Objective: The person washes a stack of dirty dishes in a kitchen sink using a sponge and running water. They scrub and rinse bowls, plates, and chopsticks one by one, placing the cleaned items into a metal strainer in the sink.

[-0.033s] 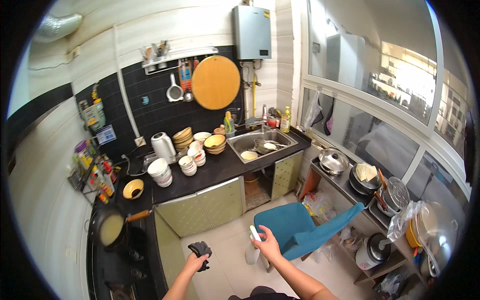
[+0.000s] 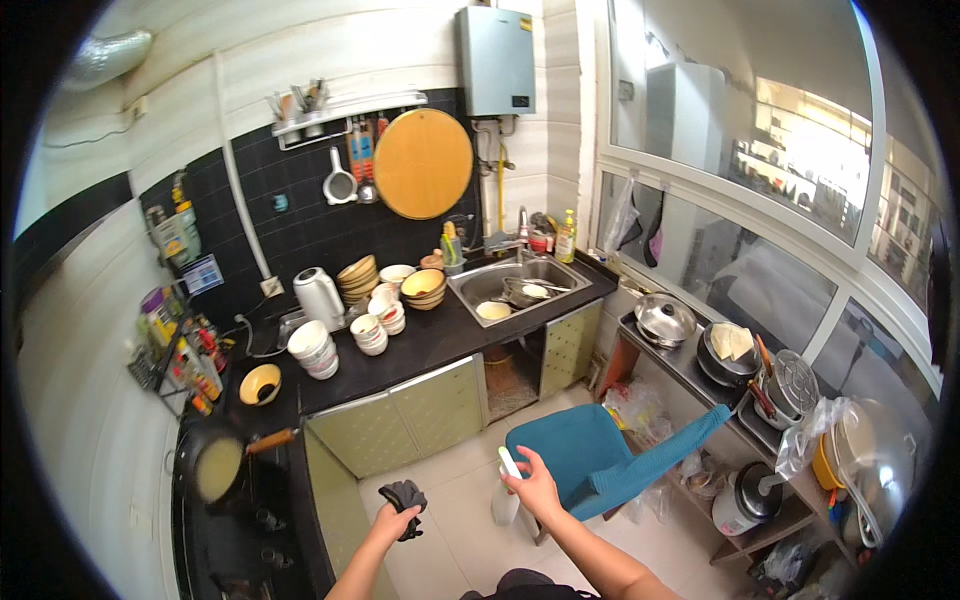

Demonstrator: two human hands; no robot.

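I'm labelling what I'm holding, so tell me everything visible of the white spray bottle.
The white, plastic-looking spray bottle has a slim trigger head above a rounded body. The bare right hand grips it near the head, holding it head uppermost. In the picture it appears at the left edge of the blue, fabric-covered chair; whether they touch can't be told.

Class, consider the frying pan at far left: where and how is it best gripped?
Probably by the wooden handle, approached from the right: it juts out rightward, away from the round pan. Pale contents inside suggest keeping it level.
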